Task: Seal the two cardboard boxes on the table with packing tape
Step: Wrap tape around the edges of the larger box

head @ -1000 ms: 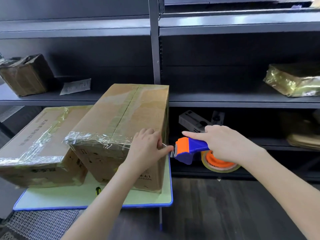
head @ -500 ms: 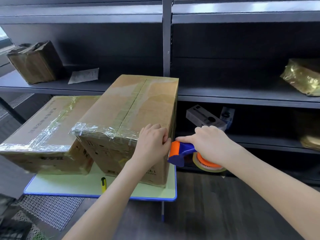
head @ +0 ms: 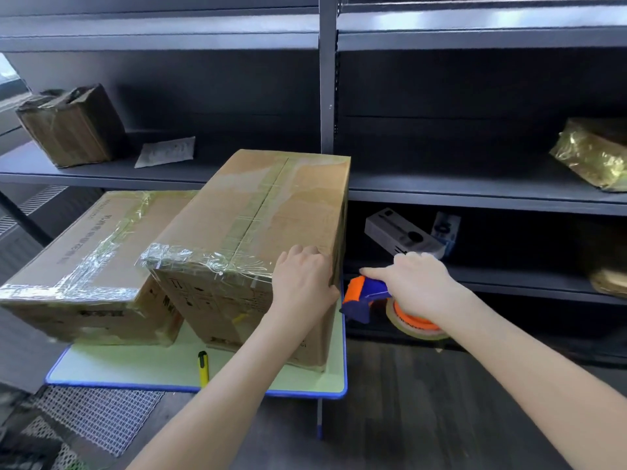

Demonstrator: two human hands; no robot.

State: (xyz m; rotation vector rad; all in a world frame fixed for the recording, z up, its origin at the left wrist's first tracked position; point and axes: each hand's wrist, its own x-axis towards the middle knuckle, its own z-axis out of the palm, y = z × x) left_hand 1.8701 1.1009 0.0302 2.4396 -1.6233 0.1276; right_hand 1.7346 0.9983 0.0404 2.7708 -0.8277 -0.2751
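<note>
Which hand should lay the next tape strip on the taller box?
Right. The right hand grips the tape dispenser beside the taller box; the left hand presses that box's near corner, steadying it.

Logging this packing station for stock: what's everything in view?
taller box: 1, brown, table right
flatter box: 1, brown, table left
table: 1, pale green, blue-edged
utility knife: 1, yellow, table's near edge
tape dispenser: 1, blue and orange, right of taller box
shelving: 1, dark grey, behind
worn box: 1, brown, left shelf
paper packet: 1, grey, beside it
foil parcels: 2, gold, right shelves
white carton: 1, white, lower shelf
blue carton: 1, blue, beside it
mesh mat: 1, pale, floor left
left hand: 1, on the taller box's near right corner
right hand: 1, grips the tape dispenser
</note>
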